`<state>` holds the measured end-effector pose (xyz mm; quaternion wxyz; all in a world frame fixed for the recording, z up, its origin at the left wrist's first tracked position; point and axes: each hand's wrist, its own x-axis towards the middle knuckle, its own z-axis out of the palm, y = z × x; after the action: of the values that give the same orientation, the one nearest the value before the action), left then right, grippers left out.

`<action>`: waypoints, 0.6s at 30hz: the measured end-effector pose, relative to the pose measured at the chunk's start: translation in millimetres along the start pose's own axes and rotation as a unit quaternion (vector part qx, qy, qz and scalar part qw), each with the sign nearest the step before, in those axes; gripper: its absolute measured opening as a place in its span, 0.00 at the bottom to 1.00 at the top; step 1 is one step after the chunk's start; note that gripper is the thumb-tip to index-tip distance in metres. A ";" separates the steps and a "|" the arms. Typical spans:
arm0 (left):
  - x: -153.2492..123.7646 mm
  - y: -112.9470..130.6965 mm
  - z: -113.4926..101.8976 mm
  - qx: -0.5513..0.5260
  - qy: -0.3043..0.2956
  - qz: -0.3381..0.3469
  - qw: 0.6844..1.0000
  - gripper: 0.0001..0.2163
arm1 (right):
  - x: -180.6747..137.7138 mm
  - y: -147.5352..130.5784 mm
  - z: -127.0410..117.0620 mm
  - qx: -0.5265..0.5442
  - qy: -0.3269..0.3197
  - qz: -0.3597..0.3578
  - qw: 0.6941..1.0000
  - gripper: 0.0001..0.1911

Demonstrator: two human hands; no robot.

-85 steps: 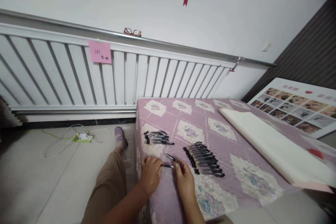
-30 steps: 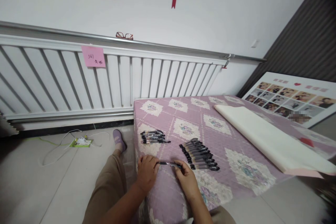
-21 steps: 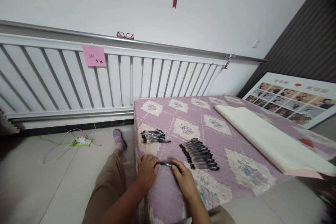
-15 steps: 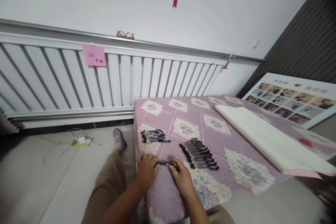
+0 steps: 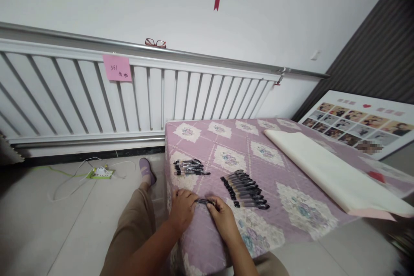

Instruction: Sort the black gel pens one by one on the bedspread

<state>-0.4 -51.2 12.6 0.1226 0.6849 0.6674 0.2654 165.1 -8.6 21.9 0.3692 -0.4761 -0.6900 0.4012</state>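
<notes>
A dark pen (image 5: pixel 204 201) lies crosswise between my two hands, low over the near end of the purple patterned cover (image 5: pixel 213 233). My left hand (image 5: pixel 183 208) is closed at the pen's left end. My right hand (image 5: pixel 221 214) pinches its right end between thumb and fingers. Beyond my left hand lies a small group of black pens (image 5: pixel 190 167), side by side. To the right of my right hand, a larger row of capped pens (image 5: pixel 246 189) with clear barrels lies on the cover. My fingers hide both pen ends.
A cream sheet (image 5: pixel 323 168) lies folded across the cover's right side, near a framed photo board (image 5: pixel 352 120). Behind stands a white radiator (image 5: pixel 200 95) with a pink note (image 5: pixel 117 68); glasses (image 5: pixel 155 43) rest above. A power strip (image 5: pixel 100 173) with cables sits on the floor.
My right hand has shifted very slightly left along the pen. Both pen groups lie where they were.
</notes>
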 end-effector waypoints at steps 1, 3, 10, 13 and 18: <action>0.1 0.0 0.1 0.002 -0.003 -0.001 1.000 0.13 | -0.2 0.2 0.3 -0.001 -0.004 -0.001 1.000 0.08; 0.3 0.5 0.1 0.010 -0.008 -0.003 1.000 0.13 | -0.5 1.0 1.0 -0.006 -0.007 -0.007 1.000 0.08; -1.4 3.4 -0.8 0.011 -0.005 -0.004 1.000 0.13 | -2.3 5.4 3.2 -0.011 0.020 -0.013 1.000 0.09; -3.4 5.1 -0.1 0.010 0.001 0.006 1.000 0.13 | -3.8 6.0 2.6 0.007 0.030 -0.012 0.999 0.09; -4.1 9.4 0.3 0.008 0.004 -0.009 1.000 0.11 | -5.6 9.0 1.8 0.028 0.013 -0.013 0.999 0.08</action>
<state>7.8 -55.8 16.4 0.1164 0.6790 0.6760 0.2616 168.3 -12.3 12.3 0.3970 -0.4619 -0.6793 0.4094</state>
